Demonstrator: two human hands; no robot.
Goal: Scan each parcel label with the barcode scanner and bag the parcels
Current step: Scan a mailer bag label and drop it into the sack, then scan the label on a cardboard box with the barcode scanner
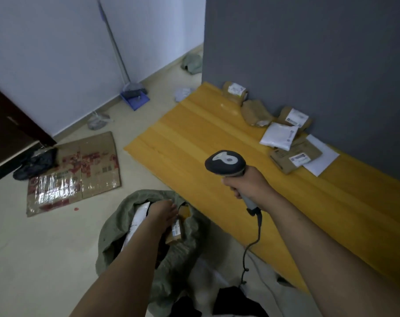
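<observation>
My right hand point(247, 184) grips the handle of the barcode scanner point(225, 162) above the yellow wooden table point(194, 138), its dark head pointing away from me. My left hand point(164, 211) reaches into the mouth of the grey-green bag point(116, 225) on the floor, fingers relaxed over a brown parcel point(175, 231). A white parcel point(137, 221) also sticks out of the bag. Several parcels lie at the table's far right against the wall: brown labelled ones point(235, 91) point(294, 117) point(295, 156), a crumpled brown one point(256, 113) and a white mailer point(279, 136).
The scanner's cable point(251, 243) hangs down to the floor near dark cloth point(235, 300). A flattened cardboard box point(73, 175) lies on the floor to the left, with a black bag point(36, 163) beside it. A broom and blue dustpan point(135, 99) stand by the white wall. White paper point(321, 156) lies under the parcels.
</observation>
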